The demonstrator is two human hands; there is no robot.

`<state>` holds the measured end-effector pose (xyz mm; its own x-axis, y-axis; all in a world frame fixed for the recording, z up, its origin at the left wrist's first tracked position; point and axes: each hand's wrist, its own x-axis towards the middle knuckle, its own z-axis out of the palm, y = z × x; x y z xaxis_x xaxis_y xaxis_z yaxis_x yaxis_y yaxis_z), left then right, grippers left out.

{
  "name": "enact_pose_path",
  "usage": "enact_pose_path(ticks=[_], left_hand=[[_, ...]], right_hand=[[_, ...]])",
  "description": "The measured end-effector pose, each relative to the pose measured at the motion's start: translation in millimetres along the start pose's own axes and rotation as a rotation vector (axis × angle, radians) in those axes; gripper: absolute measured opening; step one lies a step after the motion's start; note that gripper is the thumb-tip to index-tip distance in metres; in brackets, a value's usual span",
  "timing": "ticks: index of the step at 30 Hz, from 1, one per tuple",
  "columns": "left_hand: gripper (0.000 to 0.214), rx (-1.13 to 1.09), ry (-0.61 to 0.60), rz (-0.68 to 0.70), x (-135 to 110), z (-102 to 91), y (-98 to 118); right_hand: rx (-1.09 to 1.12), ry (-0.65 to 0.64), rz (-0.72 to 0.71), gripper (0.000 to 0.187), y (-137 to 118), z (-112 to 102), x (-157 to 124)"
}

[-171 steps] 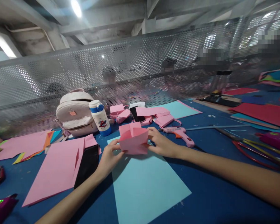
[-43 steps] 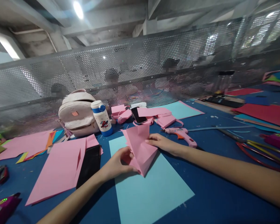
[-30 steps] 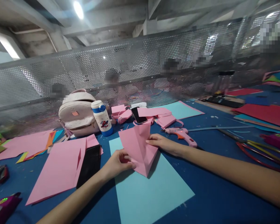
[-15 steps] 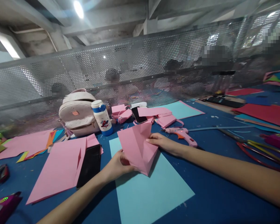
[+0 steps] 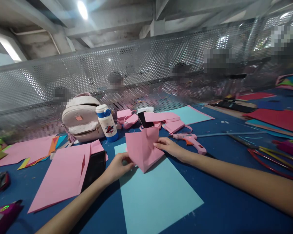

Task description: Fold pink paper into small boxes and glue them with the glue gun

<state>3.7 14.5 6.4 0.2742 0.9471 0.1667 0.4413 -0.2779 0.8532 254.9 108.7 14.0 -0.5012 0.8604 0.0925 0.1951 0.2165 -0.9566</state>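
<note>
A folded piece of pink paper (image 5: pixel 144 148) stands over the light blue sheet (image 5: pixel 158 198), one crease facing me and its lower corner pointing my way. My left hand (image 5: pixel 120 165) pinches its lower left edge between thumb and fingers. On the other side, my right hand (image 5: pixel 169 148) grips the right edge, thumb on the near face. Paper hides some of the fingertips of both hands. Just right of my right hand lies a pink glue gun (image 5: pixel 191 141) with an orange trigger. Small pink paper bags (image 5: pixel 174 126) sit behind the folded paper.
Left of the blue sheet lie a pink folded sheet (image 5: pixel 61 175) and a black phone (image 5: pixel 95 169). A backpack (image 5: pixel 81 118) and a bottle (image 5: pixel 107 123) stand behind. Scissors (image 5: pixel 280 159) lie at right. A perforated metal screen (image 5: pixel 141 71) closes off the back, with people beyond.
The pink paper has tilted and turned; its lower corner has moved up and left, and its sides look more spread. My left hand has shifted slightly left and up.
</note>
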Motion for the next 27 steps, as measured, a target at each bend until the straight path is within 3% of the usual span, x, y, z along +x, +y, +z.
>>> enact_pose_path(ticks=[4,10,15,19,23,27], left_hand=[[0.022,-0.056,-0.128,-0.023,-2.8,6.4,0.6],[0.021,-0.073,-0.128,-0.023,-5.3,10.5,4.5],[0.018,-0.094,-0.034,-0.033,-2.5,8.1,-1.7],[0.03,-0.182,0.034,-0.01,2.4,5.1,-8.3],[0.047,-0.244,0.223,0.008,4.2,1.2,-13.2],[0.042,-0.227,0.365,0.002,1.4,-0.3,-16.0]], right_hand=[[-0.008,-0.03,-0.008,0.046,-2.4,3.7,-1.9],[0.034,-0.069,-0.018,0.046,-5.3,7.8,-6.8],[0.063,-0.045,0.009,0.043,-2.0,6.9,-5.5],[0.098,-0.022,0.021,0.045,-1.0,5.1,-3.8],[0.128,0.013,0.004,0.046,-5.6,4.0,-4.4],[0.147,0.03,-0.021,0.048,-9.3,4.3,-6.2]])
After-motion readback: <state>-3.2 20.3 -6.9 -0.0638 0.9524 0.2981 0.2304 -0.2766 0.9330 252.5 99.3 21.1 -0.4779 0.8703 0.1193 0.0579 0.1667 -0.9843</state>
